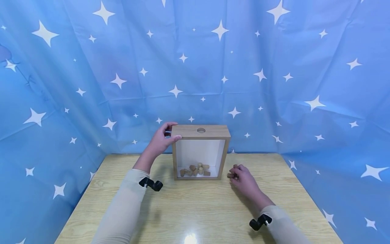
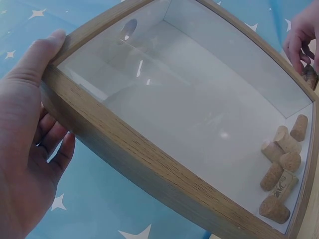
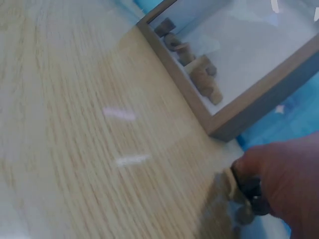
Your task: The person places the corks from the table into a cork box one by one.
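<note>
A wooden box frame [image 1: 181, 131] with a glass front stands upright at the middle of the table; a round hole [image 1: 201, 130] is cut in its top. Several corks [image 1: 195, 169] lie on its floor, also seen through the glass as corks [image 2: 281, 169] in the left wrist view. My left hand [image 1: 169, 132] grips the box's top left corner, thumb [image 2: 37, 59] on the front edge and fingers behind. My right hand [image 1: 235, 173] rests on the table just right of the box, fingers curled round a cork [image 1: 230, 175]. The right wrist view is blurred; it shows the cork [image 3: 230, 185] at my fingertips.
The light wooden table [image 1: 198, 210] runs wide in front of the box. A blue star-patterned cloth [image 1: 274, 84] hangs behind and on both sides, close behind the box. A second cork [image 1: 235, 166] lies by my right fingers.
</note>
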Available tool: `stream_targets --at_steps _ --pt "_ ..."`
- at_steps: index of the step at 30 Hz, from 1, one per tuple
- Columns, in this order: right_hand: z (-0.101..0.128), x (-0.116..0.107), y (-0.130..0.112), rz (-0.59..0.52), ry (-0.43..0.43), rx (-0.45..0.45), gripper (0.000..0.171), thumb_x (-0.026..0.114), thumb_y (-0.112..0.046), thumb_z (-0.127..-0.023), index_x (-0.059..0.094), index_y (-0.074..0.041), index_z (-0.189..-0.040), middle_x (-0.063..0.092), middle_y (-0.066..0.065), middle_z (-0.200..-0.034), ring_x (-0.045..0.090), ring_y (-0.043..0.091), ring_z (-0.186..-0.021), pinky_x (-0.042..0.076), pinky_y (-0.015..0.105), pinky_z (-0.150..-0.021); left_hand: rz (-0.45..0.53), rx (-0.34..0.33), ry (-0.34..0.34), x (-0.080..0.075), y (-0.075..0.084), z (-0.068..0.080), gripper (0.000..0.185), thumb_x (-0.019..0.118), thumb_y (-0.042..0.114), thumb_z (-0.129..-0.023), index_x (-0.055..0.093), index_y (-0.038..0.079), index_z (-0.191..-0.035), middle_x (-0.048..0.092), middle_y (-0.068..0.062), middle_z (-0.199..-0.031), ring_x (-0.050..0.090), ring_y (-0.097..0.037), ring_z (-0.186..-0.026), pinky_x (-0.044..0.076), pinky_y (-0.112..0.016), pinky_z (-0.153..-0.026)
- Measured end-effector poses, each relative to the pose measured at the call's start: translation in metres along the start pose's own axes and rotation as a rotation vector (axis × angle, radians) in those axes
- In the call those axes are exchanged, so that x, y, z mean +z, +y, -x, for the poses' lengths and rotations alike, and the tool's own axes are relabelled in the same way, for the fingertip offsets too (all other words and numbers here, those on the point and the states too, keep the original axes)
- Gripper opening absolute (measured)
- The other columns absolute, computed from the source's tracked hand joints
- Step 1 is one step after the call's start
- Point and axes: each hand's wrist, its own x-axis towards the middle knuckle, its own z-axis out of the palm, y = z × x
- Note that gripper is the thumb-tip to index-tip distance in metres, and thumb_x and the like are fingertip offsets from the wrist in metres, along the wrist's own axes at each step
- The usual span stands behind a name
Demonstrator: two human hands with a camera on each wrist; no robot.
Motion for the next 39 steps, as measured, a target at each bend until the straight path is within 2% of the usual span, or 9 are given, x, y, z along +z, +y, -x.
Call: stream_targets --at_steps 6,13,18,22,25,27,33,36,39 --pt "-0.001 0.007 0.003 0.06 0.067 -0.039 0.032 0.085 0.0 -0.092 0.077 0.003 -0.123 0.062 0.012 -0.114 0.057 0.034 -0.11 0.053 0.055 -0.096 -0.002 -0.006 0.002 0.0 0.001 0.001 0.065 0.084 0.04 -0.101 0.056 0.02 -0.157 0.053 -0.014 -0.143 0.056 -0.038 -0.128 0.054 -0.055 -0.101" --pt "-0.001 0.014 0.008 0.114 0.151 -0.123 0.024 0.089 0.003 -0.086 0.079 -0.002 -0.107 0.058 0.005 -0.102 0.054 0.029 -0.098 0.052 0.051 -0.086 0.001 0.003 0.001 0.0 0.0 -0.001 0.068 0.083 0.04 -0.101 0.055 0.016 -0.158 0.053 -0.015 -0.142 0.056 -0.038 -0.128 0.054 -0.056 -0.101" --pt "0.001 0.015 0.009 0.109 0.158 -0.135 0.023 0.087 0.004 -0.085 0.078 -0.005 -0.104 0.057 0.006 -0.101 0.051 0.029 -0.095 0.049 0.048 -0.082 0.007 0.009 -0.003 0.0 0.0 -0.002 0.067 0.083 0.038 -0.101 0.055 0.016 -0.158 0.055 -0.015 -0.141 0.057 -0.038 -0.127 0.054 -0.055 -0.101" --pt "0.004 0.012 0.005 0.037 0.133 -0.096 0.023 0.084 0.004 -0.086 0.078 -0.005 -0.106 0.064 0.017 -0.118 0.058 0.04 -0.115 0.054 0.053 -0.095 0.012 0.001 -0.004 0.0 0.0 -0.002 0.066 0.083 0.038 -0.101 0.055 0.016 -0.157 0.054 -0.015 -0.142 0.056 -0.039 -0.127 0.054 -0.056 -0.101" --pt "0.004 0.008 0.0 -0.034 0.135 -0.072 0.023 0.081 0.006 -0.088 0.078 -0.004 -0.108 0.063 0.022 -0.129 0.056 0.047 -0.132 0.054 0.059 -0.105 0.013 -0.001 -0.002 -0.001 0.0 -0.001 0.065 0.083 0.038 -0.101 0.056 0.017 -0.157 0.054 -0.016 -0.142 0.056 -0.039 -0.126 0.053 -0.056 -0.101" --pt "0.004 0.006 -0.004 -0.069 0.139 -0.058 0.022 0.081 0.008 -0.089 0.078 -0.004 -0.108 0.064 0.021 -0.128 0.057 0.046 -0.132 0.055 0.058 -0.105 0.013 -0.001 -0.002 -0.001 0.0 -0.001 0.065 0.083 0.038 -0.102 0.056 0.017 -0.157 0.054 -0.017 -0.142 0.056 -0.039 -0.126 0.053 -0.056 -0.102" --pt "0.001 -0.004 -0.012 -0.105 0.113 -0.014 0.023 0.081 0.005 -0.093 0.078 -0.007 -0.113 0.067 0.007 -0.116 0.067 0.026 -0.109 0.062 0.045 -0.094 0.018 0.004 -0.005 -0.001 0.0 -0.002 0.066 0.083 0.038 -0.101 0.056 0.016 -0.157 0.056 -0.016 -0.141 0.057 -0.039 -0.125 0.054 -0.056 -0.101" --pt "0.001 -0.01 -0.015 -0.117 0.102 -0.01 0.024 0.08 0.003 -0.094 0.078 -0.008 -0.115 0.066 0.001 -0.108 0.066 0.017 -0.097 0.063 0.036 -0.087 0.014 0.005 -0.005 -0.001 0.0 -0.001 0.067 0.083 0.039 -0.101 0.055 0.016 -0.157 0.056 -0.016 -0.141 0.058 -0.039 -0.125 0.055 -0.055 -0.1" --pt "-0.001 -0.016 -0.018 -0.123 0.118 -0.034 0.024 0.079 0.004 -0.095 0.077 -0.008 -0.116 0.065 0.0 -0.104 0.064 0.015 -0.092 0.06 0.029 -0.079 0.014 0.002 -0.005 -0.001 0.0 -0.001 0.067 0.084 0.039 -0.101 0.055 0.016 -0.157 0.055 -0.016 -0.141 0.058 -0.039 -0.126 0.055 -0.055 -0.099"
